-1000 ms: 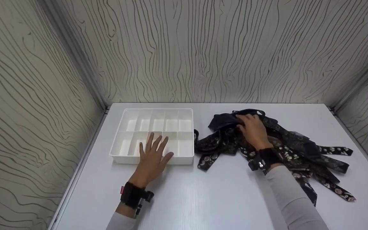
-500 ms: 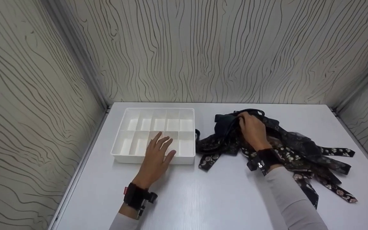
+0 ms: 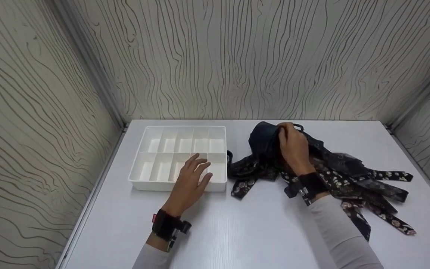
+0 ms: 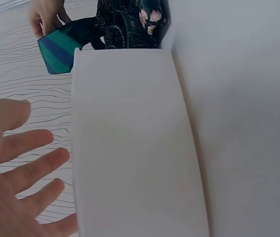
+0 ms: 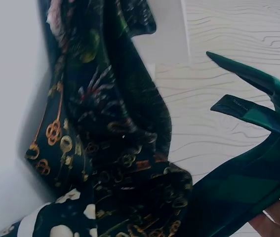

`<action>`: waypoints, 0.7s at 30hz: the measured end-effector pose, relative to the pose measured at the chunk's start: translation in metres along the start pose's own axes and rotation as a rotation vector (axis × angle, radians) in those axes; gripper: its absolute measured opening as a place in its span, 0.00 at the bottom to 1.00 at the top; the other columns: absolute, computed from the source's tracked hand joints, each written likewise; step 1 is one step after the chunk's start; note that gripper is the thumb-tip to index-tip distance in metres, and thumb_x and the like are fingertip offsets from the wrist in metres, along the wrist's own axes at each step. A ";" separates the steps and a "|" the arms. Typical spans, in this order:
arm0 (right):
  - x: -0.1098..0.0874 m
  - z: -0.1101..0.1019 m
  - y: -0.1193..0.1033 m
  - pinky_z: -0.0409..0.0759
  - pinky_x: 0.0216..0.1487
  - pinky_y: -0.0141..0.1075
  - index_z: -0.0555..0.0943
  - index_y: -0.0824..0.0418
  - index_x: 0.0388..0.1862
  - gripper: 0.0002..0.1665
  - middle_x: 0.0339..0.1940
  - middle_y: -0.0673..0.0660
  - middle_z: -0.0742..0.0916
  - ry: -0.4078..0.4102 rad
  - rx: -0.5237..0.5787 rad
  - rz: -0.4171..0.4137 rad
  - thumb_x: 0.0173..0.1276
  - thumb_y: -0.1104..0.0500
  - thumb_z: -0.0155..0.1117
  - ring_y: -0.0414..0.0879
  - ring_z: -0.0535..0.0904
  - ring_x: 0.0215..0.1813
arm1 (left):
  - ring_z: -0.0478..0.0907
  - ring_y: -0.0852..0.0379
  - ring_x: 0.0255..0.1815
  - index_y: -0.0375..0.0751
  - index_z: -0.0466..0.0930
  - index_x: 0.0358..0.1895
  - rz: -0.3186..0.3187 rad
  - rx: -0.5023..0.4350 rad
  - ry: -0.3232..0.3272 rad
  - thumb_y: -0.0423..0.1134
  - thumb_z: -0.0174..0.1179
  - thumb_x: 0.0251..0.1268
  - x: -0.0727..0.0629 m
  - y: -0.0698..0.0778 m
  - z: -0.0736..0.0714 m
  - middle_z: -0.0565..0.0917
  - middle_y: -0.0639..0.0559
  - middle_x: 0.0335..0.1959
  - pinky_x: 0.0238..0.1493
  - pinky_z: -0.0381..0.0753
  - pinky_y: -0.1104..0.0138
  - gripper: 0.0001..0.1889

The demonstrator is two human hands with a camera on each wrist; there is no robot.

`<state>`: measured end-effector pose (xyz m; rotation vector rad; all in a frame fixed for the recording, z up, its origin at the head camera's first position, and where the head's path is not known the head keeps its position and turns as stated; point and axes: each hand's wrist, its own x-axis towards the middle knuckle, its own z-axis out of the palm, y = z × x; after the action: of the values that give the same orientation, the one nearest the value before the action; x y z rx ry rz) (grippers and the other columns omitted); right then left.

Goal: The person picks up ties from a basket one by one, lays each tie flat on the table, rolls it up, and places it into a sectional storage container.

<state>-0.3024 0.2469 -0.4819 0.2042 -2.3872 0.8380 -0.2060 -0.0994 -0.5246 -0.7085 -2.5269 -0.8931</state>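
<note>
My right hand (image 3: pixel 295 147) pinches a green and navy striped necktie (image 3: pixel 262 138) at the back left of a dark pile of neckties (image 3: pixel 345 183). In the left wrist view, the wide end of that necktie (image 4: pixel 58 52) hangs down from the fingers. Two pointed green ends (image 5: pixel 258 116) stand out in the right wrist view. Over the front row of a white divided box (image 3: pixel 146 186) hovers my left hand (image 3: pixel 189 181), fingers spread and holding nothing. Whether it touches the box cannot be told.
Patterned neckties with gold keys (image 5: pixel 63 143) and flowers lie tangled, their ends fanning to the right. One floral end (image 3: pixel 242 189) lies close to the box's right side. Wood-grain panels (image 3: pixel 215 63) wall in the white table (image 3: pixel 218 231) at the back and sides.
My right hand has lifted the striped necktie a little up and back from the pile. The left hand has slid to the right over the box, its fingers slightly more bent.
</note>
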 end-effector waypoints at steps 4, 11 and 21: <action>-0.001 -0.002 -0.008 0.80 0.40 0.54 0.82 0.69 0.57 0.13 0.40 0.68 0.89 0.040 0.049 -0.017 0.83 0.64 0.55 0.62 0.84 0.35 | 0.66 0.38 0.81 0.37 0.82 0.65 0.011 -0.017 0.003 0.42 0.59 0.82 0.008 0.007 0.002 0.81 0.42 0.67 0.77 0.69 0.40 0.18; -0.003 -0.006 -0.021 0.81 0.44 0.49 0.82 0.68 0.58 0.13 0.44 0.68 0.91 0.074 0.146 -0.015 0.83 0.65 0.54 0.60 0.87 0.40 | 0.67 0.39 0.81 0.38 0.83 0.63 0.028 -0.036 -0.008 0.40 0.60 0.81 0.022 0.017 0.009 0.82 0.43 0.65 0.78 0.69 0.42 0.16; -0.004 -0.013 -0.038 0.69 0.37 0.22 0.83 0.70 0.56 0.13 0.40 0.65 0.93 0.163 0.305 -0.055 0.82 0.67 0.53 0.44 0.81 0.27 | 0.68 0.38 0.80 0.35 0.80 0.65 0.067 -0.049 -0.032 0.36 0.60 0.80 0.036 0.028 0.019 0.81 0.42 0.66 0.80 0.69 0.47 0.17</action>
<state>-0.2800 0.2245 -0.4559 0.3082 -2.0862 1.1456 -0.2222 -0.0562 -0.5077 -0.8242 -2.5010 -0.9305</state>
